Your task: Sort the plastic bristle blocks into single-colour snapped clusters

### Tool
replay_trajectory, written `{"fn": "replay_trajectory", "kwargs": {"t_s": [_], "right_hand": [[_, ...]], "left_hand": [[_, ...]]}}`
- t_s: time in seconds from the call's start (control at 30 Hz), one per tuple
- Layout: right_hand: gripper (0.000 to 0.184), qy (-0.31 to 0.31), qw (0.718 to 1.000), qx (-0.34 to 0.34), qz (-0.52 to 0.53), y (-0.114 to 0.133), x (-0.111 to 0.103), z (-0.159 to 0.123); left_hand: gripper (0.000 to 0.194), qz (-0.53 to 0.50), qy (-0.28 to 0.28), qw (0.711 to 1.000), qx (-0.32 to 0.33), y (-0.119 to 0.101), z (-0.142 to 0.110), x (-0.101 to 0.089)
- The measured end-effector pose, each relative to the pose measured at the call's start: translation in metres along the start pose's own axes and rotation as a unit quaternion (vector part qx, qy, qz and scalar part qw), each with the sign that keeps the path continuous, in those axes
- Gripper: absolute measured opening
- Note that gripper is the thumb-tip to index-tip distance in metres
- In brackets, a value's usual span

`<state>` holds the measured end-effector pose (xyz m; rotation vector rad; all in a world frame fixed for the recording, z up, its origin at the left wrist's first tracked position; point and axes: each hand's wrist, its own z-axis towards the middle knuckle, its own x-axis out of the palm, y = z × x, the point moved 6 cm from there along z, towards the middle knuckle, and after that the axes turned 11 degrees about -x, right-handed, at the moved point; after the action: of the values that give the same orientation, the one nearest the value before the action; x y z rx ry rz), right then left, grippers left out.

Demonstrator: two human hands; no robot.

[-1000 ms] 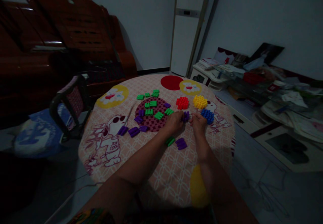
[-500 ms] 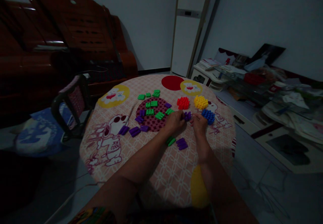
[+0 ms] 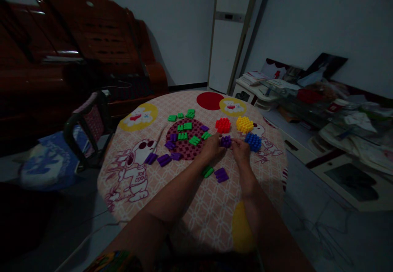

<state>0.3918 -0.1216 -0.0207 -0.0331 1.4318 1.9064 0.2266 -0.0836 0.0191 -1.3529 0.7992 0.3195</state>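
Observation:
Between my two hands is a small knobbly cluster of purple plastic building pieces (image 3: pixel 226 141). My left hand (image 3: pixel 212 149) grips its left side with bent fingers, and my right hand (image 3: pixel 241 151) pinches the right side. Behind it stand a red cluster (image 3: pixel 223 125) and a yellow cluster (image 3: pixel 245 124); a blue cluster (image 3: pixel 253 142) lies just right of my right hand. Near my left forearm are a loose green piece (image 3: pixel 208 171) and a loose purple piece (image 3: pixel 221 175). The fingertips are small and dim in view.
Several loose green pieces (image 3: pixel 182 136) and purple pieces (image 3: pixel 164 160) are scattered left of my hands on the round table's patterned cloth (image 3: pixel 196 206). A folding chair (image 3: pixel 89 129) stands at the left. To the right is a cluttered low cabinet (image 3: pixel 307 141).
The purple cluster has shifted slightly left and turned, showing more of its knobs. My right hand has turned a little with it; the loose pieces lie as before.

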Motion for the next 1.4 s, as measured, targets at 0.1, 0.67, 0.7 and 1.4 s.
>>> {"fn": "replay_trajectory", "kwargs": {"t_s": [0.1,0.67,0.7,1.4], "right_hand": [[0.034,-0.002,1.0,0.0,0.0,0.001,0.0,-0.001],[0.041,-0.026,0.999,0.038,0.029,-0.002,-0.001,-0.001],[0.041,-0.025,0.999,0.038,0.027,-0.003,-0.001,-0.001],[0.041,-0.027,0.997,0.05,0.045,-0.01,0.002,0.0]], "left_hand": [[0.053,-0.009,0.008,1.0,0.003,0.0,0.001,0.002],[0.032,0.103,-0.075,0.991,-0.033,0.025,0.011,-0.094],[0.031,0.123,-0.1,0.985,-0.061,0.035,0.01,-0.112],[0.029,0.308,0.074,0.934,-0.165,0.126,-0.068,-0.161]]}}
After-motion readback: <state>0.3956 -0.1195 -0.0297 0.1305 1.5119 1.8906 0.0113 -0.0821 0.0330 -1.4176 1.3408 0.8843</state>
